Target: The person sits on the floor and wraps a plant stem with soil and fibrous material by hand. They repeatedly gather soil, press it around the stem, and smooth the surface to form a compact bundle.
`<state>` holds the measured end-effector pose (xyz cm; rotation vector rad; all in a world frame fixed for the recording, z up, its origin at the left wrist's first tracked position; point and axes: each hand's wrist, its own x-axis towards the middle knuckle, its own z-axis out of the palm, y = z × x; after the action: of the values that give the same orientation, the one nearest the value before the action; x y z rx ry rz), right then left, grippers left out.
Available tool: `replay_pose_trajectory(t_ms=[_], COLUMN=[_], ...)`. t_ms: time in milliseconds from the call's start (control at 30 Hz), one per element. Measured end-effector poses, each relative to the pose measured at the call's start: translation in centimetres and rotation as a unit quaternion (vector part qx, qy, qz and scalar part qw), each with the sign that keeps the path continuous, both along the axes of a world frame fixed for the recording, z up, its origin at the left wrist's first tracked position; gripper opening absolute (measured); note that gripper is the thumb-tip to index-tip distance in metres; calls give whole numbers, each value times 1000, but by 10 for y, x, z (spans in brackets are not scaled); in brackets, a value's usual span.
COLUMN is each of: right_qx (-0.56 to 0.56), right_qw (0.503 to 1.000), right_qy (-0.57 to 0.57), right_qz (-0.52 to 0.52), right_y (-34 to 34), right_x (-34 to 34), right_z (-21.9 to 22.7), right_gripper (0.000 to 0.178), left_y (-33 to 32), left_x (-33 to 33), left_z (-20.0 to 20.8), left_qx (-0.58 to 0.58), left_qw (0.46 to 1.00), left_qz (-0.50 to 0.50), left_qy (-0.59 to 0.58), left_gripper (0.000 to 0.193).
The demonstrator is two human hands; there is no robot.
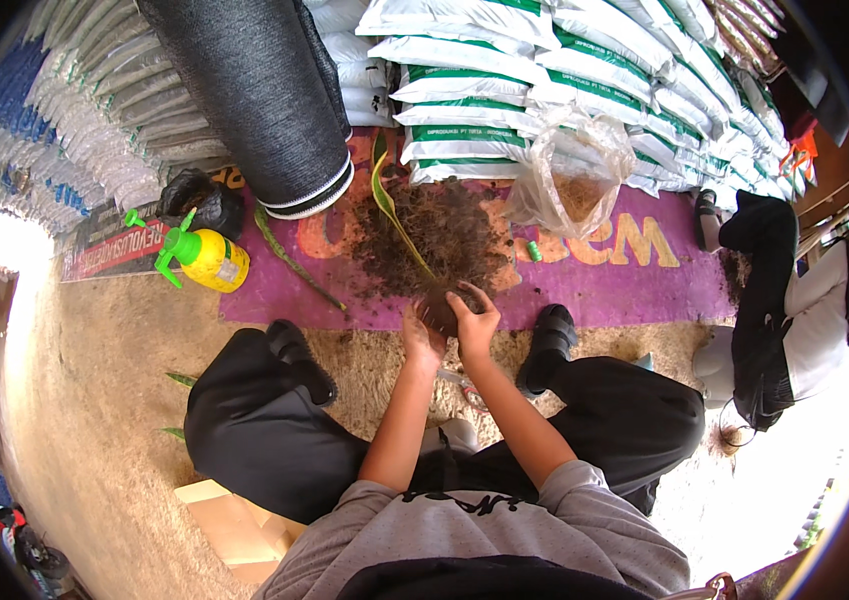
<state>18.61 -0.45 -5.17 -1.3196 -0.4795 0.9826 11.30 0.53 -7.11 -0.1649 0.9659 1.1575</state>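
Both of my hands are closed around a dark, brown root ball (438,312), held over the front edge of a purple banner. My left hand (423,338) cups its left side, and my right hand (476,322) presses it from the right with curled fingers. From the ball rises a long, narrow snake plant leaf (399,226), green with yellow edges, tilted away to the left. Just beyond, a loose heap of dark soil (469,235) is spread on the banner (279,295). Below my hands lies a pair of scissors (473,396), partly hidden by my right forearm.
A yellow spray bottle (214,258), black plastic bag (202,203) and cut leaf (289,258) lie left. Behind stand a black mesh roll (254,90) and stacked white sacks (469,115). A clear bag (574,165) and small green cylinder (533,251) sit right, near another person (769,290).
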Motion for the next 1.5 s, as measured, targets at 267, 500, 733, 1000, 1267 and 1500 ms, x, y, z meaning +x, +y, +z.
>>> replay_pose_trajectory(t_ms=[267, 500, 733, 1000, 1267, 1500], right_qx=[11, 72, 114, 183, 169, 224], right_qw=[994, 911, 807, 814, 823, 758], right_qy=[-105, -394, -551, -507, -508, -581], right_qz=[24, 99, 179, 219, 192, 197], right_y=[-14, -13, -8, -12, -21, -17], right_x=[-17, -17, -6, -10, -2, 2], right_z=[-7, 15, 31, 25, 28, 42], right_gripper=[30, 37, 48, 36, 35, 37], left_y=[-3, 0, -3, -2, -3, 0], left_x=[1, -9, -18, -23, -12, -21], left_z=[-13, -33, -13, -3, -11, -37], left_qx=[63, 98, 121, 107, 114, 176], left_qw=[993, 988, 985, 982, 978, 924], left_qz=[8, -21, -66, -66, -44, -64], left_qy=[-97, -117, -103, -143, -171, -333], left_gripper=[52, 47, 46, 46, 45, 45])
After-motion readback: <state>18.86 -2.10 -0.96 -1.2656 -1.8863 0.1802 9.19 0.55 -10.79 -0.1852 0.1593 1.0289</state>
